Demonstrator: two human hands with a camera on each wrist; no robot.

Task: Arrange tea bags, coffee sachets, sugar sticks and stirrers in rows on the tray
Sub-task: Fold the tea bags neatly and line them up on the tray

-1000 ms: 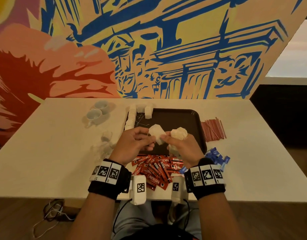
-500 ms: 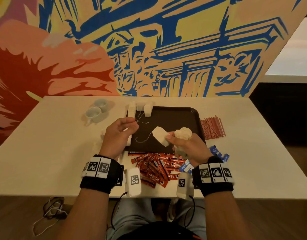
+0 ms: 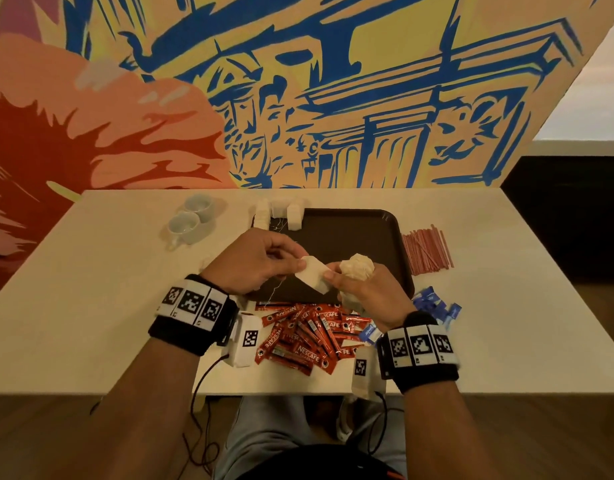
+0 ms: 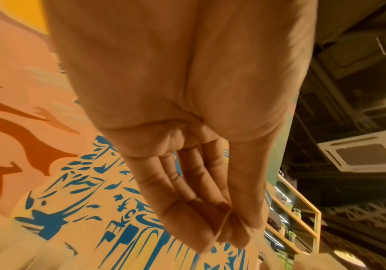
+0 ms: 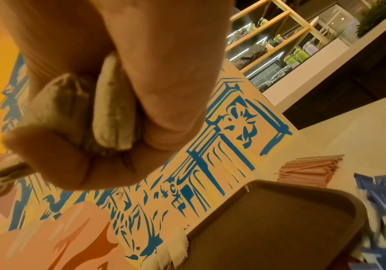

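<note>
- Pinched between both hands, one tea bag (image 3: 314,277) hangs over the tray's (image 3: 354,233) near edge: left hand (image 3: 253,263) takes it, right hand (image 3: 361,292) also clutches a bunch (image 3: 356,266).
- Only a few placed tea bags (image 3: 281,213) line the far-left corner.
- Coffee sachets (image 3: 305,337), sugar sticks (image 3: 433,306) and stirrers (image 3: 426,249) lie untouched on the table (image 3: 90,306).

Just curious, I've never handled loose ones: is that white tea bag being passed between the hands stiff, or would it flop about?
Probably light and soft: the tea bag is held by fingertip pinches alone. Its thin string dangles and may snag. The bunch of bags in the right hand looks squashed together, so they likely crumple easily.
</note>
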